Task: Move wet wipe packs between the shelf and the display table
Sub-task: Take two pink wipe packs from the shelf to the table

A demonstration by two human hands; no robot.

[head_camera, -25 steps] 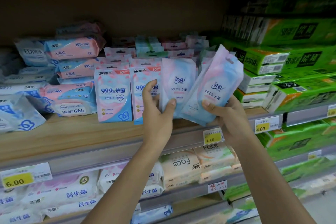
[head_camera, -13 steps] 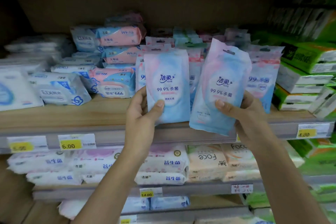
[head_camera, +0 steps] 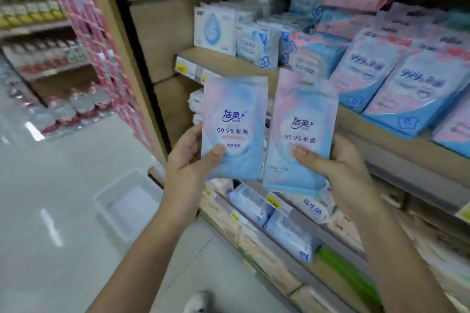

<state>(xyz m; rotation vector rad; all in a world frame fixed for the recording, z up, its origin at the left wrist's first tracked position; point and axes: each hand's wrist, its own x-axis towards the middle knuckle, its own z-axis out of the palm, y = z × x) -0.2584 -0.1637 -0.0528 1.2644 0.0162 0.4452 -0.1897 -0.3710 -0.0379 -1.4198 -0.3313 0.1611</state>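
While the left hand [head_camera: 189, 160] grips one wipe pack [head_camera: 235, 124], the right hand [head_camera: 338, 162] grips another pack [head_camera: 301, 132] beside the shelf [head_camera: 396, 132].

The left pack [head_camera: 234, 129] and right pack [head_camera: 302, 134] are soft plastic film with a faint sheen. The shelf [head_camera: 211, 58] looks like matt wood. The floor [head_camera: 50, 185] is smooth and glossy; the tub [head_camera: 109, 218] is translucent plastic.
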